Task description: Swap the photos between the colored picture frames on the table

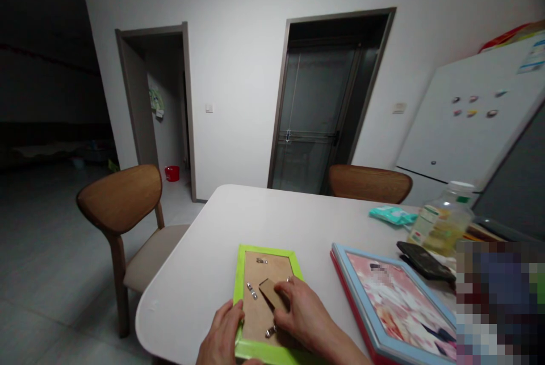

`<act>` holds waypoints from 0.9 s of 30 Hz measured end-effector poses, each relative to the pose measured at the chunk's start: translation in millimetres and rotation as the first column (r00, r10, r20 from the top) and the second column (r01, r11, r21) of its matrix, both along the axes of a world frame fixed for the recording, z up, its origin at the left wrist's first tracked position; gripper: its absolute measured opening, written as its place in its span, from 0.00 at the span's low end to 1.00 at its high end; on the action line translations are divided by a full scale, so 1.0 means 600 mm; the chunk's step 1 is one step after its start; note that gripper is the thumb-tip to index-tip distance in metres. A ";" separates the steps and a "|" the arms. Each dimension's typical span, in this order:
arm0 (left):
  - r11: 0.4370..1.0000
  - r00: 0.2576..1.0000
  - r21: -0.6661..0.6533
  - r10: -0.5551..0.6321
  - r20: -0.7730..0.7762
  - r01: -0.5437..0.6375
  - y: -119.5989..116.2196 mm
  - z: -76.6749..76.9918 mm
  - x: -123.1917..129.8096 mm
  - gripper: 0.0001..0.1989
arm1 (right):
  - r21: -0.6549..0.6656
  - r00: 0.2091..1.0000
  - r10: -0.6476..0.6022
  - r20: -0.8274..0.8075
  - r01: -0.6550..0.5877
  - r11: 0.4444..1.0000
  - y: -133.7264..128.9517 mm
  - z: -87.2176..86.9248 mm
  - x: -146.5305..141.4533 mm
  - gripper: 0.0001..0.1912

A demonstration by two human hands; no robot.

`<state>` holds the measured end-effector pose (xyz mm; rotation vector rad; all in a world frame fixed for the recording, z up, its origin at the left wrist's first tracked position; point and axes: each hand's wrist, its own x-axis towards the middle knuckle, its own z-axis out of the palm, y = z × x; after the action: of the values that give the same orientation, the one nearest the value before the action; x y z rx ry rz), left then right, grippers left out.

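A green frame (239, 280) lies on the white table with its brown backing board (255, 319) facing up. Small metal clips (252, 291) sit on the board, one near its top, one at mid-left and one lower down. My left hand (221, 334) grips the frame's left edge, fingers along the green rim. Over the right part of the board, my right hand (298, 308) pinches a narrow brown flap (269, 291), whose upper end is tilted off the board. My right hand hides part of the frame's right side.
Right of the frame, a blue-edged picture (395, 297) rests on a red one. Beyond are a dark phone-like object (426, 263), a turquoise packet (392, 215) and a large bottle (445, 220). Wooden chairs (121, 197) stand left and behind the table (255, 212).
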<state>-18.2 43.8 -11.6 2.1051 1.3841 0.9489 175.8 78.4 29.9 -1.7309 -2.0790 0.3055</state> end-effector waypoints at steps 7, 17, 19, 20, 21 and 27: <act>0.961 0.849 -0.275 0.155 0.505 -0.012 0.027 0.048 0.021 0.20 | 0.082 0.994 0.048 -0.098 -0.040 0.996 -0.026 0.084 -0.033 0.17; 0.827 0.495 -0.471 0.284 0.821 0.307 0.043 0.062 -0.043 0.20 | 0.016 0.930 -0.084 -0.358 0.096 0.995 -0.015 0.000 0.029 0.21; 0.825 0.500 -0.459 0.259 0.827 0.331 0.042 0.052 -0.027 0.20 | 0.016 0.923 -0.048 -0.382 0.059 0.998 -0.012 -0.001 0.029 0.21; 0.826 0.510 -0.453 0.244 0.825 0.337 0.043 0.047 -0.017 0.20 | 0.039 0.927 -0.013 -0.375 0.029 0.999 -0.012 0.000 0.026 0.19; 0.827 0.521 -0.450 0.233 0.821 0.338 0.044 0.041 -0.008 0.20 | 0.065 0.935 0.020 -0.355 0.003 0.998 -0.014 0.002 0.022 0.18; 0.819 0.507 -0.486 0.292 0.811 0.304 0.039 0.034 0.001 0.16 | 0.076 0.995 0.069 -0.078 -0.064 0.995 -0.035 -0.018 0.016 0.14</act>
<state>-17.8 67.2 8.7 0.8715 0.9006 1.1464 185.3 57.6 18.9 -1.5835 -2.0666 0.3102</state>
